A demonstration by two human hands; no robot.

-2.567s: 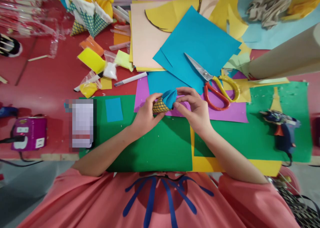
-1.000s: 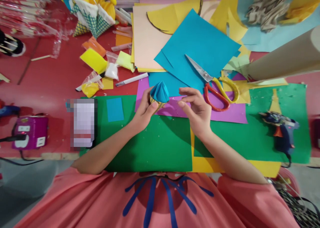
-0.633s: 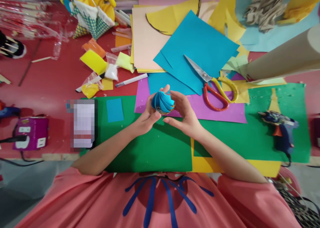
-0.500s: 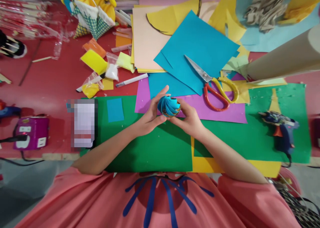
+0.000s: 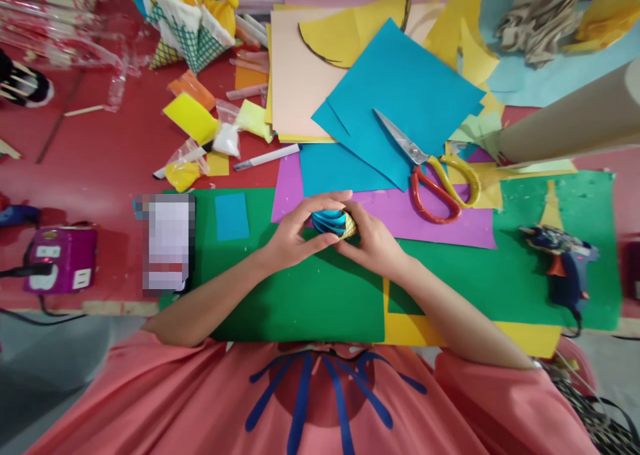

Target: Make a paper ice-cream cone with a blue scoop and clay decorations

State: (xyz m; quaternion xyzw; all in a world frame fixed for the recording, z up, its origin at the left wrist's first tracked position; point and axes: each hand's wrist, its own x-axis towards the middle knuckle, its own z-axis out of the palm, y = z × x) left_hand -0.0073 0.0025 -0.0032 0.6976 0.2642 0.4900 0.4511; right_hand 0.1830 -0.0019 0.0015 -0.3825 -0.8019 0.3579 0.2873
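Note:
Both my hands hold a small paper ice-cream cone point(image 5: 333, 222): a pleated blue top on a yellow cone with a grid pattern. My left hand point(image 5: 295, 232) wraps its fingers round the blue top from the left and above. My right hand point(image 5: 373, 238) grips the yellow cone end from the right. The piece lies on its side just above the green sheet point(image 5: 310, 288), at the edge of the purple sheet point(image 5: 430, 218).
Red-and-yellow scissors point(image 5: 430, 168) lie on blue paper point(image 5: 400, 102) behind my hands. A blue glue gun point(image 5: 565, 258) rests at the right. A cardboard tube point(image 5: 570, 118), a white pen point(image 5: 267, 156), small bags point(image 5: 200, 142) and a purple power strip point(image 5: 55, 268) lie around.
The cone stood upright in my left hand alone; my right hand closed on it, and both hands turned it onto its side and lowered it toward the green sheet.

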